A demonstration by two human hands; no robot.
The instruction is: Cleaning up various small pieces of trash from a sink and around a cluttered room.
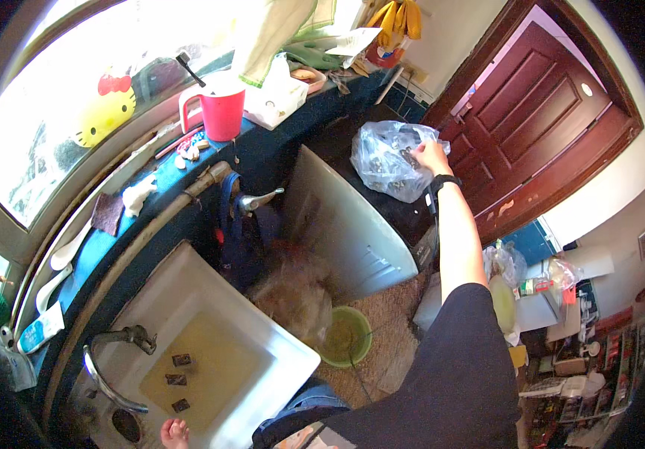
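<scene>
My right hand (432, 157) reaches out over a clear plastic bag (392, 157) with small dark pieces in it, fingers at the bag's near side; whether they grip anything is hidden. The bag stands on a dark surface behind a grey-white panel (350, 224). At the bottom edge my left hand (175, 433) shows only its curled fingers, above the white sink (294, 342). Several small dark squares (176, 380) lie on the yellowish sink bottom near the curved metal tap (106, 387).
A pink mug (222, 109), a toothpaste tube (41, 328) and white spoons (70, 247) lie along the blue ledge. A pipe (131, 247) runs below it. A green bucket (347, 337) stands on the floor, and a red-brown door (530, 112) is at the right.
</scene>
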